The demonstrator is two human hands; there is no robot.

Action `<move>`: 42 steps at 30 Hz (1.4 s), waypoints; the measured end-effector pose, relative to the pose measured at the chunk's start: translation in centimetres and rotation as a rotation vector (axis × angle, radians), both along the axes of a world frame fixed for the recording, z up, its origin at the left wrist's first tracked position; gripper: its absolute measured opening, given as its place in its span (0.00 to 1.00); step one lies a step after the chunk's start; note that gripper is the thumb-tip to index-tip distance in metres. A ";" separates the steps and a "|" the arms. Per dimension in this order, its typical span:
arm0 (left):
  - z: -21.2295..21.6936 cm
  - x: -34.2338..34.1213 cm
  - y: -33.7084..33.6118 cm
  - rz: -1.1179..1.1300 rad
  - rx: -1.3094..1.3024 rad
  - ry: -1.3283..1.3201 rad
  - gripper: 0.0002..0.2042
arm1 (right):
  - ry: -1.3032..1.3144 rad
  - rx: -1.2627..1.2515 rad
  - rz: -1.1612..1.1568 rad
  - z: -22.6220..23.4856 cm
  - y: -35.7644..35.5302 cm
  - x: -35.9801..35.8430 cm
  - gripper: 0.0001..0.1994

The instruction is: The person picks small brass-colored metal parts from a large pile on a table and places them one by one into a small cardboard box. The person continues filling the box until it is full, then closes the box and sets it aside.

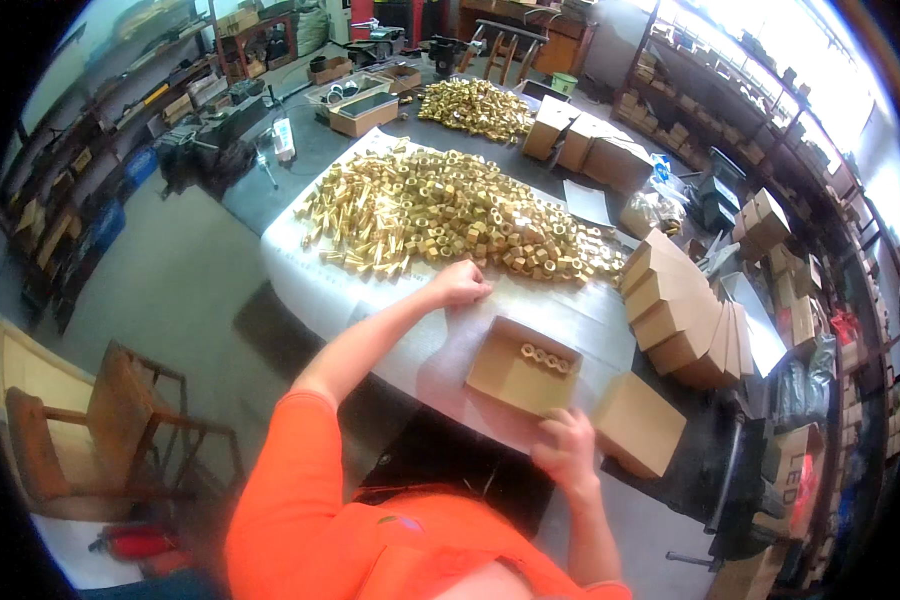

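My left hand (460, 284) is closed at the near edge of a wide heap of brass nuts (470, 205). Whatever its fingers hold, if anything, is hidden. An open cardboard box (500, 375) lies in front of me, with a short row of brass nuts (547, 359) along its far inner side. At the box's near right corner, my right hand (567, 448) has its fingers curled; I cannot make out what is in them. Slim brass pieces (380, 225) lie at the heap's left side. The heap rests on a pale sheet (320, 300) over the dark table.
A cardboard box or lid (640, 425) sits right of the open box. Beyond it stands a fanned row of cardboard boxes (685, 315). A second brass heap (475, 108) lies farther back. A wooden chair (120, 420) stands at left; loaded shelves (750, 120) line the right wall.
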State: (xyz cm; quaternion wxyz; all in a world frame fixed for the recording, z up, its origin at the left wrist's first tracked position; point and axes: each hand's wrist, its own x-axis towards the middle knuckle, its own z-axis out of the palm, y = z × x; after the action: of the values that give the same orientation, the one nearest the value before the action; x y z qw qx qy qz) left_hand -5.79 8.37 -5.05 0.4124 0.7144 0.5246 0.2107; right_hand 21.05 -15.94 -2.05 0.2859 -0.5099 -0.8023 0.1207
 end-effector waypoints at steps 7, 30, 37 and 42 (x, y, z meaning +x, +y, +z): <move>-3.0 -0.6 2.3 0.128 0.365 0.435 0.16 | -0.073 -0.038 0.007 0.7 0.2 -0.2 0.13; 4.2 0.4 -5.0 -0.006 0.518 0.228 0.07 | -0.005 0.004 -0.025 0.1 -0.2 0.0 0.11; 6.2 5.6 -10.6 -0.309 0.610 0.406 0.08 | -0.051 -0.046 -0.029 0.2 -0.1 0.1 0.12; 4.9 7.0 -10.5 -0.348 0.664 0.645 0.07 | -0.029 -0.040 -0.024 -0.1 -0.2 0.1 0.13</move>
State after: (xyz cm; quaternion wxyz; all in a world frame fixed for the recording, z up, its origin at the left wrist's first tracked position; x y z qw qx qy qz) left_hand 1.20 -2.17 -0.12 0.0082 0.9130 0.4030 0.0625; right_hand 21.17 -16.18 -2.18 0.2654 -0.5268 -0.7976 0.1260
